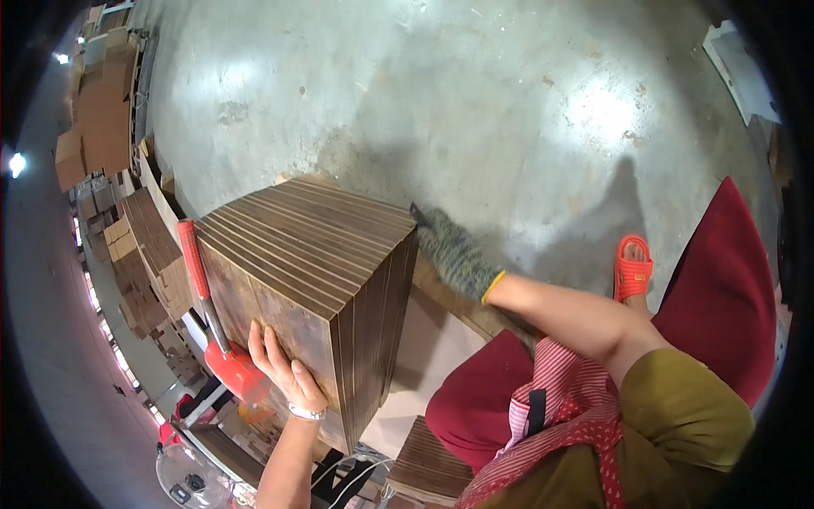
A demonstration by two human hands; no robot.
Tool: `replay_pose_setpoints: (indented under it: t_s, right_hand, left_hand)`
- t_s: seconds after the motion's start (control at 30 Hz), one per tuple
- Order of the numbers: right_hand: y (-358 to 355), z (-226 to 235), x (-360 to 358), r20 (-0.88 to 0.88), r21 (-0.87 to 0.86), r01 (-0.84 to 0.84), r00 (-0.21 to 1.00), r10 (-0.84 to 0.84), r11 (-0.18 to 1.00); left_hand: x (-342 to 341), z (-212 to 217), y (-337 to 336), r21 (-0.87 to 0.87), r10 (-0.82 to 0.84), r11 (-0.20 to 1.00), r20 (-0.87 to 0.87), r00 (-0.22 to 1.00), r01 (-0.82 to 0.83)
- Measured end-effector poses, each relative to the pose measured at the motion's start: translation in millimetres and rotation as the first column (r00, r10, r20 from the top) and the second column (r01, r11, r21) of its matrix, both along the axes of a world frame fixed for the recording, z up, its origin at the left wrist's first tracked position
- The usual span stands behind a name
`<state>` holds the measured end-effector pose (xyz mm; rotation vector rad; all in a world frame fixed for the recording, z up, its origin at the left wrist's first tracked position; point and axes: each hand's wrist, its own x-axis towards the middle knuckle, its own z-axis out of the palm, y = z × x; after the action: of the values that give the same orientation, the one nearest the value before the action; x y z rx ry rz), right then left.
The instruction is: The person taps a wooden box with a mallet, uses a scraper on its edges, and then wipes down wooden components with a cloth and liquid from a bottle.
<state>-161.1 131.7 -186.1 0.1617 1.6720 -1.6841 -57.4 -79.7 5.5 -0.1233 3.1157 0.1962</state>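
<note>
A tall block of stacked dark brown wooden boards point(309, 237), with pale lines between the layers, stands before me. My left hand point(287, 373) is bare and lies against its near left face, fingers stretched out and apart. At the far right corner is my right hand point(458, 254), in a grey-green knitted glove with a yellow cuff. Its fingers are closed around a small dark flat piece point(417, 214) that pokes out beside the top corner. Most of that piece is hidden by the glove, so its kind does not show.
Left of the stack is a red-handled tool point(193, 259) with a metal shaft and a red lower part point(237, 373). A smaller stack of brown boards point(432, 458) is near my lap. Cardboard point(106, 110) and more boards line the left. Grey concrete floor point(475, 93) extends beyond.
</note>
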Motion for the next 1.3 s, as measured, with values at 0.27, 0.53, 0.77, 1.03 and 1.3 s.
replay_pose_setpoints:
  t_s: [0.27,0.53,0.77,1.03,1.3]
  right_hand:
    - [-7,-37,3,-0.318,0.006,0.057,0.947,-0.052,0.998]
    - [10,2,1,-0.784,0.153,-0.058,0.601,0.157,0.987]
    - [18,49,-13,-0.53,-0.243,-0.283,0.84,0.118,0.928]
    - [30,78,-10,-0.281,-0.118,-0.226,0.941,0.186,0.967]
    - [7,54,5,-0.332,-0.004,-0.027,0.943,0.024,1.0]
  left_hand:
    - [2,2,5,0.005,-0.01,1.0,0.007,1.0,0.01]
    - [2,2,2,0.007,0.012,1.0,-0.015,1.0,-0.012]
    - [3,5,2,0.015,0.007,1.0,-0.021,1.0,-0.007]
    - [6,1,-4,0.009,0.016,1.0,-0.039,0.999,-0.015]
    - [3,0,-1,-0.025,-0.009,1.0,-0.016,1.0,0.009]
